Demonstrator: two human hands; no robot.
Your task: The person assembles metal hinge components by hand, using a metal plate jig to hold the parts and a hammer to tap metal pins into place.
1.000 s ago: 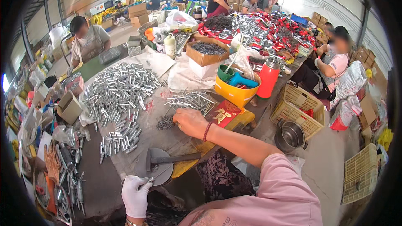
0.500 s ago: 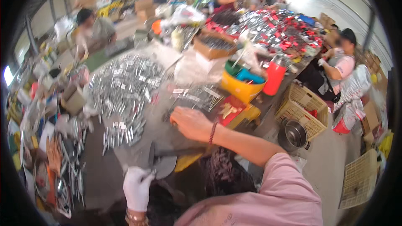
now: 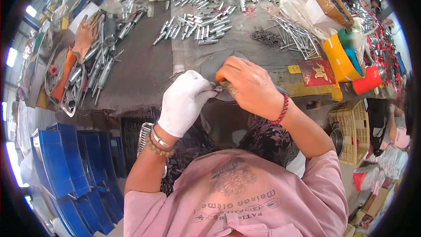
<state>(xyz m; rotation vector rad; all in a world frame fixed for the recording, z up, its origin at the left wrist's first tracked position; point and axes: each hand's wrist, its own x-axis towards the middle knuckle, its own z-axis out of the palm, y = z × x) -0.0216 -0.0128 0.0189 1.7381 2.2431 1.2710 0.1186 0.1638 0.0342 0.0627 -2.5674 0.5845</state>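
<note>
Close to the table's front edge, my two hands meet with their fingertips pinched together. On my left hand (image 3: 182, 103) is a white knit glove; its thumb and forefinger grip a small metal piece (image 3: 218, 89), mostly hidden. My right hand (image 3: 252, 85), bare with orange-tinted fingers, is closed at the same piece; what else it holds, if anything, is hidden. Beneath the hands a dark grey flat pad (image 3: 210, 64) lies on the table. Farther off lie short silver metal tubes (image 3: 204, 28). To the right are thin metal rods (image 3: 300, 35) beside a small heap of dark chain (image 3: 266, 37).
Long metal tools (image 3: 98, 63) and an orange glove (image 3: 85, 35) crowd the left side. At right stand a yellow container (image 3: 340, 57), a red flask (image 3: 367, 80) and a red packet (image 3: 315, 73). Blue bins (image 3: 66, 162) sit below left, a cream crate (image 3: 351, 123) below right.
My right hand has come back from over the table to meet my left at the front edge. Both now pinch at a small metal piece. The view has tilted down.
</note>
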